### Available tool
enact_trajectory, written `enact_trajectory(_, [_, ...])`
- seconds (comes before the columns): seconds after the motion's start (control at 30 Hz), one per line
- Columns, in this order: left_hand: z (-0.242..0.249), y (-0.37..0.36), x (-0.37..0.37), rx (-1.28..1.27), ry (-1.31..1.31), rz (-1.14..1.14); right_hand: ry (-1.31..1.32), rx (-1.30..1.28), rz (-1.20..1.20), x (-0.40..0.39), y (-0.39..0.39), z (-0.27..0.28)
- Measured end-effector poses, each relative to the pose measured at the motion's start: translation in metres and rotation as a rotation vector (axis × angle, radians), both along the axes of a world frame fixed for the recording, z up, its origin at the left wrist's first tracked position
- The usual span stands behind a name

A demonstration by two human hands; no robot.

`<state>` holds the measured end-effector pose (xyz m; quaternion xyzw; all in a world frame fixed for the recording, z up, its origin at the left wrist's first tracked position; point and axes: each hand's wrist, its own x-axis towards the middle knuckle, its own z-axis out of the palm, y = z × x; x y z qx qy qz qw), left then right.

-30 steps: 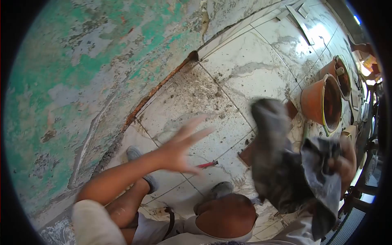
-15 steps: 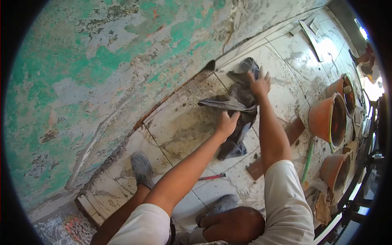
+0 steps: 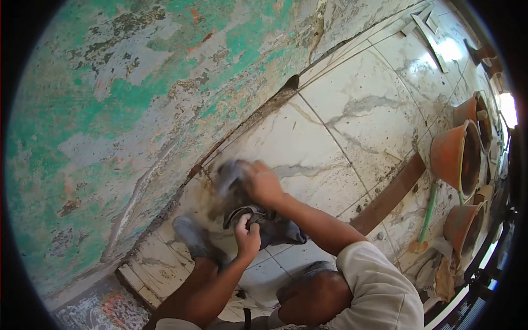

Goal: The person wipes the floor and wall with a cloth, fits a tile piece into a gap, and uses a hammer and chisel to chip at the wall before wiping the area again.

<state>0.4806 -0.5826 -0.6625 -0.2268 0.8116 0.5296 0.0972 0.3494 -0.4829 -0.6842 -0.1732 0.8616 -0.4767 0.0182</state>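
Note:
A dark grey cloth, bunched and folded, lies on the marbled floor tiles close to my feet. My left hand pinches a fold of it between thumb and fingers. Over the cloth's far end, near the foot of the wall, my right hand is curled onto the fabric, and both are smeared by motion. Grey shoes cover my feet, one on each side of the cloth's near end.
A peeling green and grey wall runs along the left. On the right are a brown plank, an orange bucket with others beside it, and a green-handled tool. Tile strips lie far off; grit is scattered about.
Both hands and the cloth have come nearer my feet, the right hand swinging left toward the wall. Its spread fingers have closed onto the cloth. The dusty tile beside the wall now looks whiter.

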Motion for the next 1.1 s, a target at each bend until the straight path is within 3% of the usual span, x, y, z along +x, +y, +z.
enact_trajectory(0.07, [0.012, 0.005, -0.002, 0.050, 0.181, 0.109, -0.109, 0.034, -0.319, -0.014, 0.031, 0.029])
enact_trajectory(0.13, [0.027, 0.019, -0.036, 0.153, 0.146, 0.013, 0.133, 0.097, -0.600, -0.046, 0.066, 0.016])
enact_trajectory(0.2, [0.037, 0.043, -0.081, 0.180, 0.106, -0.071, 0.181, 0.220, -0.685, -0.089, 0.093, 0.007])
enact_trajectory(0.23, [0.033, 0.056, -0.100, 0.186, 0.192, -0.072, 0.182, 0.225, -0.686, -0.109, 0.095, -0.002])
enact_trajectory(0.3, [0.005, 0.056, -0.130, 0.149, 0.059, -0.127, 0.191, 0.531, -0.703, -0.132, 0.092, -0.033])
enact_trajectory(0.33, [-0.009, 0.053, -0.126, 0.153, 0.055, -0.127, 0.188, 0.536, -0.702, -0.128, 0.084, -0.040])
enact_trajectory(0.4, [-0.028, 0.044, -0.120, 0.195, 0.104, 0.101, 0.131, 0.506, -0.499, -0.127, 0.051, -0.054])
enact_trajectory(0.43, [0.010, 0.045, -0.109, 0.161, 0.066, 0.149, 0.049, 0.594, -0.285, -0.111, 0.026, -0.060])
enact_trajectory(0.5, [0.009, 0.013, -0.071, 0.197, 0.012, 0.030, 0.064, 0.597, 0.376, -0.079, -0.028, -0.113])
enact_trajectory(0.57, [0.020, -0.001, -0.037, 0.147, 0.093, 0.059, 0.075, 0.160, 0.240, -0.033, -0.035, -0.041])
enact_trajectory(0.6, [0.025, -0.004, -0.035, 0.142, 0.099, 0.059, 0.081, 0.156, 0.241, -0.038, -0.025, -0.023])
enact_trajectory(0.67, [0.038, -0.007, -0.028, 0.180, 0.080, 0.079, 0.003, 0.186, -0.242, -0.052, 0.000, -0.003])
enact_trajectory(0.7, [0.038, -0.002, -0.037, 0.179, 0.093, 0.108, -0.072, 0.268, -0.357, -0.067, 0.021, 0.019])
enact_trajectory(0.77, [0.037, 0.018, -0.067, 0.251, 0.109, 0.169, 0.212, 0.472, -0.563, -0.104, 0.059, -0.014])
enact_trajectory(0.8, [0.033, 0.025, -0.086, 0.259, 0.124, 0.078, 0.103, 0.471, -0.655, -0.113, 0.066, -0.007])
enact_trajectory(0.83, [0.027, 0.029, -0.102, 0.267, 0.138, -0.013, 0.112, 0.539, -0.671, -0.124, 0.071, -0.025])
enact_trajectory(0.93, [-0.010, 0.027, -0.119, 0.160, 0.055, 0.003, 0.205, 0.699, -0.630, -0.131, 0.056, -0.065])
enact_trajectory(1.1, [-0.023, -0.034, -0.050, 0.048, 0.129, 0.083, 0.135, 0.677, -0.477, -0.081, -0.032, -0.069])
